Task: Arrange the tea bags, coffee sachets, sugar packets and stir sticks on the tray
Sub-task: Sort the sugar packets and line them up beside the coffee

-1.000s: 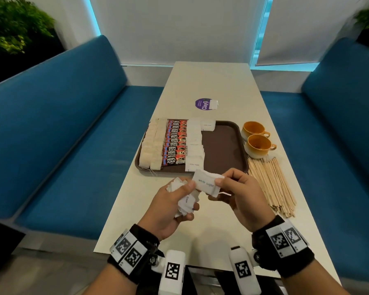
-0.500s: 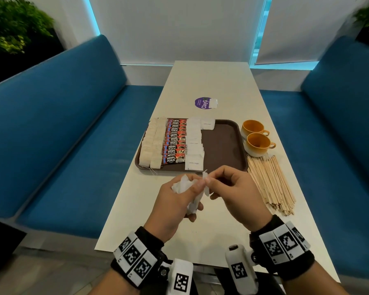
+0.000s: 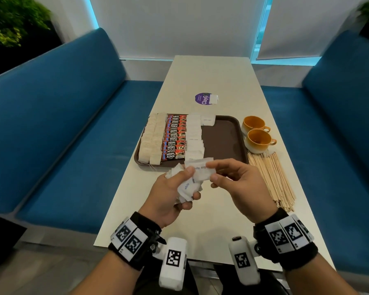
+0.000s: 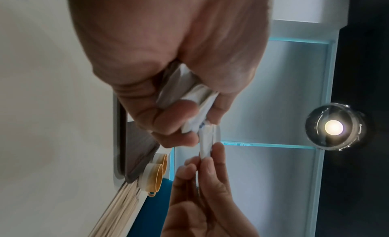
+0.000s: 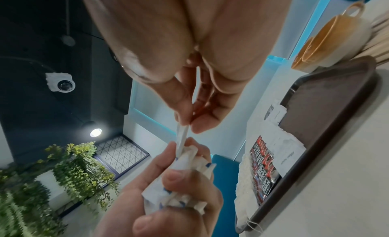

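My left hand (image 3: 180,185) grips a bunch of white sugar packets (image 3: 185,189) above the table's near end, its thumb on the top one. My right hand (image 3: 212,173) pinches one white sugar packet (image 3: 200,170) between thumb and forefinger, drawn partly out of the bunch; the same packet (image 5: 182,137) shows edge-on in the right wrist view. Beyond the hands lies the brown tray (image 3: 224,139). On its left half lie rows of tea bags (image 3: 152,141), red coffee sachets (image 3: 174,138) and sugar packets (image 3: 195,135). Wooden stir sticks (image 3: 273,177) lie heaped on the table right of the tray.
Two orange cups (image 3: 257,136) stand right of the tray, behind the sticks. A purple round sticker (image 3: 203,99) is on the table beyond the tray. Blue benches (image 3: 62,124) flank the white table (image 3: 213,220) on both sides. The tray's right half is bare.
The right hand went back to the bunch in the left hand, pinched a packet there, and now draws it out to the right. The left hand stayed in place.
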### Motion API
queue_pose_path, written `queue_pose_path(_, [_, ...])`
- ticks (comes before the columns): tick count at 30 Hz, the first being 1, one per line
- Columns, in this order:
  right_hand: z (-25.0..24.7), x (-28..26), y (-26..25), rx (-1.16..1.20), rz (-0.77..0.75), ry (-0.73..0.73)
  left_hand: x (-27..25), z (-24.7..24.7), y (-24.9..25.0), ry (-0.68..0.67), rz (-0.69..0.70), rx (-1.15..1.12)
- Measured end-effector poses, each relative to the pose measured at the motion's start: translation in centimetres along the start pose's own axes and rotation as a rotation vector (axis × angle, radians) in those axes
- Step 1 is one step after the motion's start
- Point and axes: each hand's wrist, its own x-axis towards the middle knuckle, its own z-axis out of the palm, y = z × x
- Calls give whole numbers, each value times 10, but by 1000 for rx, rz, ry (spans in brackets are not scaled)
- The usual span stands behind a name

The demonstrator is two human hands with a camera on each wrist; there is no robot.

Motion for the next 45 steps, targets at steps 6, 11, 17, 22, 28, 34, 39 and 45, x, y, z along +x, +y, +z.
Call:
queue_pose_path(6, [-5,14,3,48,14,4,19,-1,4,53,-16,39])
queue_pose_path(11, [-11,36,5,-10,32,-5,40,-3,9,125,-15,41])
queue_pose_path(17, [-17,70,13,52,150,-16,69,-6,18,152,-15,71])
queue_pose_path(22, [-25,111,20,-1,171,-1,98,-10,24,176,-62,74])
queue_pose_path(28, [-44,186,45,-41,230,122,129,-17,26,57,-133,-69])
queue_pose_path(34, [-51,257,70,84,433,278,145,-15,20,33,-101,-129])
queue_pose_path(39, [-50,298,110,-120,555,363,158,-16,22,21,-91,-141])
queue_pose_path(45, [-44,320,134,-320,488,378,150,-23,15,-34,-106,-129])
